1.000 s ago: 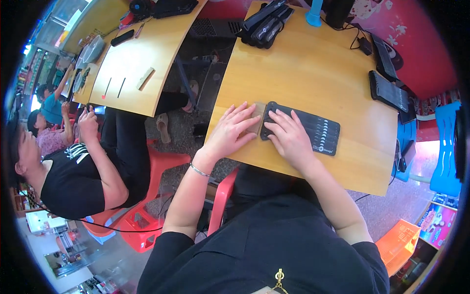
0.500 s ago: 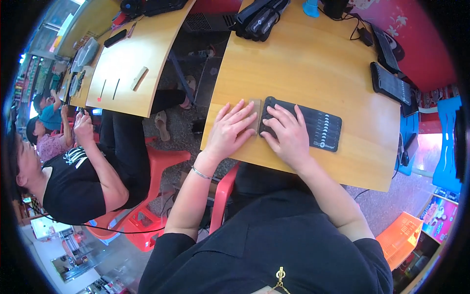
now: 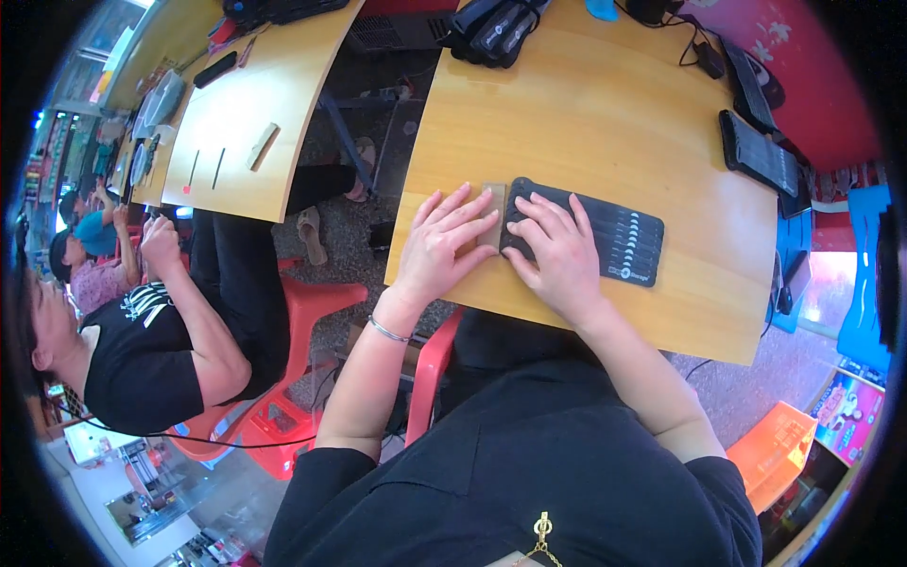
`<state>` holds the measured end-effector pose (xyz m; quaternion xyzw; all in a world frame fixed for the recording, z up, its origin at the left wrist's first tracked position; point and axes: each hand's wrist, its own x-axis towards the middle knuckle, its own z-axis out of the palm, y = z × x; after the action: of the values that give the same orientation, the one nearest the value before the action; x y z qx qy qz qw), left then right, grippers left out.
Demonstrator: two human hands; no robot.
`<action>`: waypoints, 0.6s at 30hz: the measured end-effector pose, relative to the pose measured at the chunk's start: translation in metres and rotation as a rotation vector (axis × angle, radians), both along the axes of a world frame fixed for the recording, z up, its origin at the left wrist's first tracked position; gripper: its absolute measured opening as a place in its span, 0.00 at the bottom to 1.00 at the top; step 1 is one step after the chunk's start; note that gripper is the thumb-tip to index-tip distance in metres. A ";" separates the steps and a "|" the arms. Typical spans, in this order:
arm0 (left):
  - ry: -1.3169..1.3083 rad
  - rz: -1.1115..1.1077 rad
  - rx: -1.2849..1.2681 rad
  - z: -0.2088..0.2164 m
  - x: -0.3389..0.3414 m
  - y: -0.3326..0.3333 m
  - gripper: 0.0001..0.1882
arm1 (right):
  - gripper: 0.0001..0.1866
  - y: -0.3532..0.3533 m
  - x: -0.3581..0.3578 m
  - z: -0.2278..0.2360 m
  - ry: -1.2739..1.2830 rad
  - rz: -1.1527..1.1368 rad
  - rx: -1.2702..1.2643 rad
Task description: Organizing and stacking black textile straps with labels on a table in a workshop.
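Note:
A flat black stack of overlapping strips (image 3: 628, 222) with rounded corners and a row of pale marks lies on the wooden table. Its left end is covered by my right hand (image 3: 557, 253), whose fingers lie spread and flat over it. Along that end runs a narrow tan strip (image 3: 493, 200), wood-like in look. My left hand (image 3: 441, 246) lies on the tabletop with fingers apart, their tips touching the tan strip. Neither hand grips anything. My palms and fingers hide part of the strip and of the stack's left end.
Bundled black pieces (image 3: 498, 33) lie at the table's far left corner. More black stacks (image 3: 761, 156) sit at the right edge, near a black adapter (image 3: 709, 61) with cables. A co-worker (image 3: 156, 350) sits at the left beside another table (image 3: 250, 104). An orange crate (image 3: 779, 449) stands lower right.
The whole view has shifted slightly. Both hands keep nearly the same pose against the tan strip and the black stack.

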<state>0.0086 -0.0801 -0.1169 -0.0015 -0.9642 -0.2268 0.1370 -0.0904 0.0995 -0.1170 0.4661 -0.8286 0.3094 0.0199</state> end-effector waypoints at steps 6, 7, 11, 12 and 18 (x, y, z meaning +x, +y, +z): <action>-0.006 0.004 0.013 0.001 -0.001 0.000 0.22 | 0.14 -0.001 -0.001 0.001 -0.003 -0.001 -0.005; -0.009 0.004 0.015 0.002 -0.002 0.000 0.22 | 0.14 -0.001 -0.001 0.001 -0.004 -0.001 -0.005; -0.012 -0.005 0.006 0.002 -0.003 -0.001 0.22 | 0.14 -0.001 -0.001 0.001 -0.005 -0.001 -0.007; -0.018 -0.003 0.007 0.002 -0.002 -0.001 0.22 | 0.14 -0.001 -0.001 0.001 -0.003 0.002 -0.004; -0.034 -0.006 -0.008 0.004 -0.001 0.000 0.22 | 0.15 0.001 0.000 -0.001 0.003 0.016 0.013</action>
<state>0.0074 -0.0796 -0.1133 -0.0012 -0.9673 -0.2233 0.1201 -0.0904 0.1001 -0.1185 0.4733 -0.8269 0.3034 0.0155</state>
